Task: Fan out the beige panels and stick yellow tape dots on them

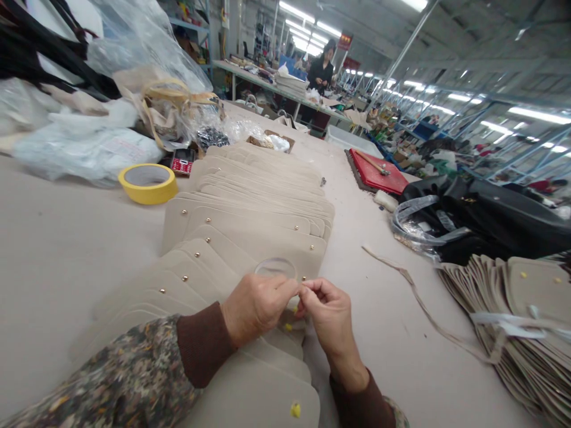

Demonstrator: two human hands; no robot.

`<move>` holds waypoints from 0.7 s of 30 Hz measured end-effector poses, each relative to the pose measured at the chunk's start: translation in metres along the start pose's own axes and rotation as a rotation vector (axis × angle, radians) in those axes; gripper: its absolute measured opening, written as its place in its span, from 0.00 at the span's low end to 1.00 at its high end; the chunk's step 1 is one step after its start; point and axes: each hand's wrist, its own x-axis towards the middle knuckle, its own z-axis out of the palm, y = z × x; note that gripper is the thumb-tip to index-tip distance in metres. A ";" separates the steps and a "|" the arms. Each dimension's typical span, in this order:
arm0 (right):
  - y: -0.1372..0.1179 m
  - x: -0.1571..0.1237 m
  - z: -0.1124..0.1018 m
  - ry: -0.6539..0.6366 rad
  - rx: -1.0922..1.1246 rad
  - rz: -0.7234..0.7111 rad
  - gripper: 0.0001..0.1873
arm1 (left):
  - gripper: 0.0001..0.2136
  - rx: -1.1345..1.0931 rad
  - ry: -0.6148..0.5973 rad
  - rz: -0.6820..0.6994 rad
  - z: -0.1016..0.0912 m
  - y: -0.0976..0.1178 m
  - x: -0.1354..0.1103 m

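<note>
– Grip first: how does it stand?
– Closed, both sides. Left hand (pixel 259 303) and right hand (pixel 331 315) pinch, fingertips meeting. Too small to tell what lies between them.
– Clear loop (pixel 275 260)?
– Just beyond the left knuckles, over the beige pieces (pixel 250 215). Cannot tell whether a finger holds it.
– Position of those pieces?
– Fanned and overlapping on the table (pixel 383 339), beneath and ahead of the hands. Metal studs (pixel 207 220) near the edges of many; yellow bit (pixel 295 410) on the nearest piece.
– Left of the fan?
– Yellow tape roll (pixel 154 195), flat, close by.
– Right?
– Banded bundle (pixel 539 292) of similar beige pieces, well apart. Black bag (pixel 508 211) behind it. Farther off, hammer (pixel 370 162) on a red slab (pixel 379 179).
– Others?
– One person (pixel 319 72) in dark clothing, at a distant table (pixel 227 67).
</note>
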 end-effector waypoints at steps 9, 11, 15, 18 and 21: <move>0.019 0.017 -0.032 0.043 -0.021 0.105 0.19 | 0.05 0.285 -0.381 -0.095 0.011 -0.019 0.006; 0.022 0.017 -0.031 -0.036 -0.057 0.133 0.19 | 0.05 0.262 -0.425 -0.101 0.011 -0.019 0.004; 0.023 0.019 -0.027 -0.110 -0.174 0.158 0.19 | 0.05 0.219 -0.445 -0.112 0.012 -0.015 0.000; 0.023 0.021 -0.024 -0.120 -0.307 0.129 0.18 | 0.05 0.195 -0.441 -0.097 0.012 -0.015 -0.001; 0.023 0.024 -0.024 -0.131 -0.435 0.072 0.17 | 0.05 0.176 -0.427 -0.096 0.013 -0.017 -0.002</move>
